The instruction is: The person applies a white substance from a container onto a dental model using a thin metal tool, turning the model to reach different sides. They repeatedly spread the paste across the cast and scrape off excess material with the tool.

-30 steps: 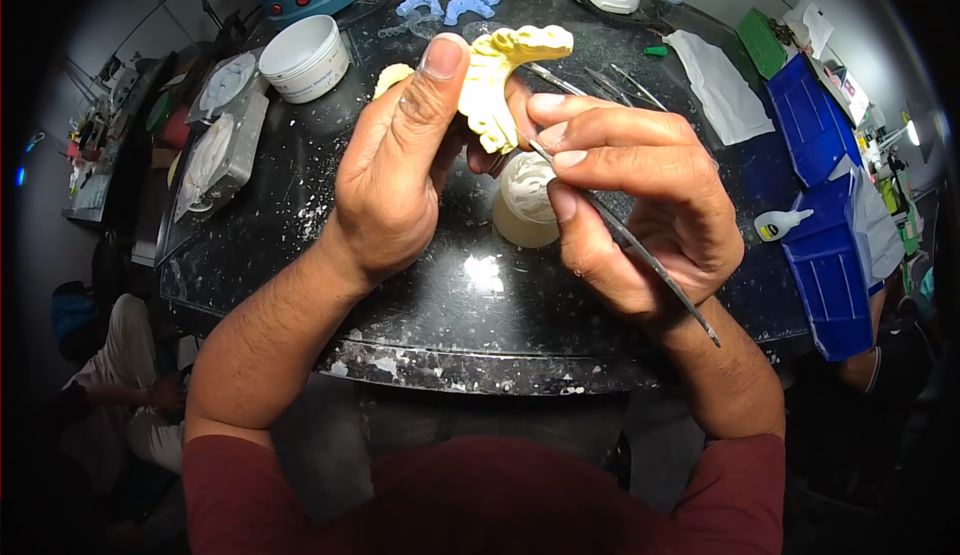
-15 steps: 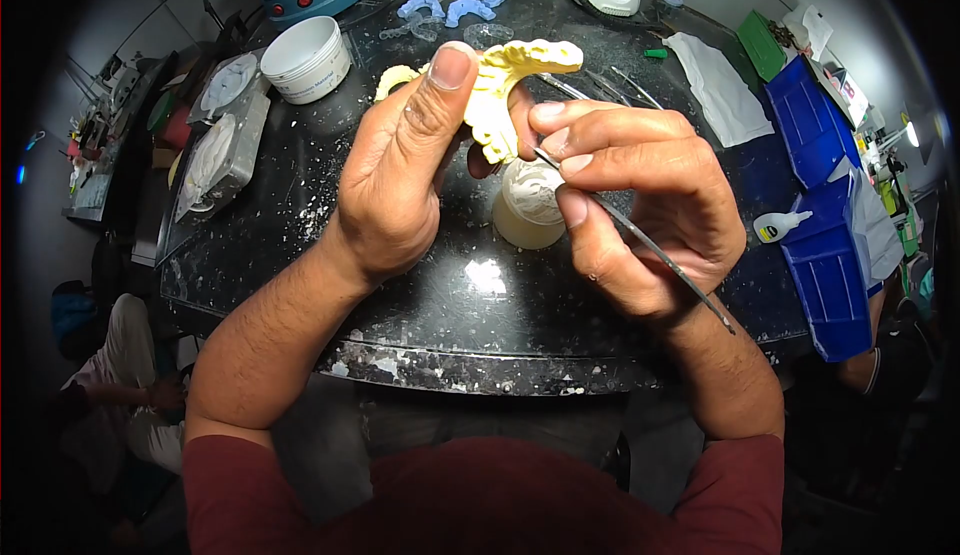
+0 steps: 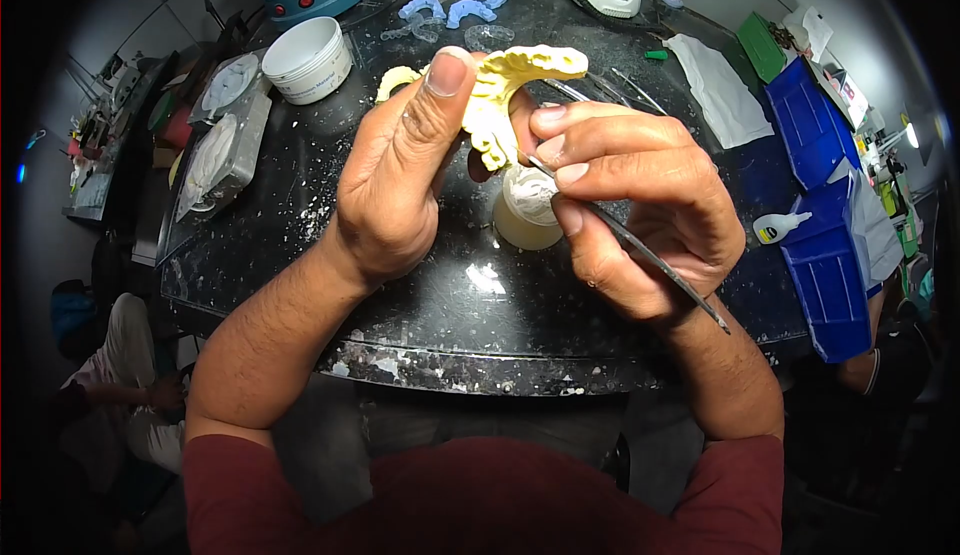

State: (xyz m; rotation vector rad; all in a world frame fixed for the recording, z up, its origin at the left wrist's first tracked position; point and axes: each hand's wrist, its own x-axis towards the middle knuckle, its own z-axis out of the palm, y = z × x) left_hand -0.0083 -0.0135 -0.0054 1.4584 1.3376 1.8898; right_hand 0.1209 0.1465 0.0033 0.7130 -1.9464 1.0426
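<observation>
Yellow dental cast now lower, with tool beside its lower end

Clock face centred on the cast, read left to right. At nine o'clock, well apart, a metal tray of pale material. Between nine and ten, a white tub on the speckled black bench; much nearer, another yellow piece, partly hidden behind the left hand. With that hand, at eight, keeps the cast clamped, thumb across the near face and fingers behind. Between eleven and twelve, farther back, blue arch-shaped pieces.

At the centre, holds the cast raised above the bench. Compared with a second ago, sits slightly lower and farther right, upper end toward two o'clock. Close to six, below the cast, a cup with pale contents. In the right hand, at four, pinches the slim tool between thumb and fingers, back end now a little farther right. Working end just beside the cast; contact impossible to tell. Probably means a small re-angling rather than a fresh step: same grip in both hands, same part of the cast nearest the tool.

Farther right, at three, a white cloth; near four, a small white bottle beside blue trays.
</observation>
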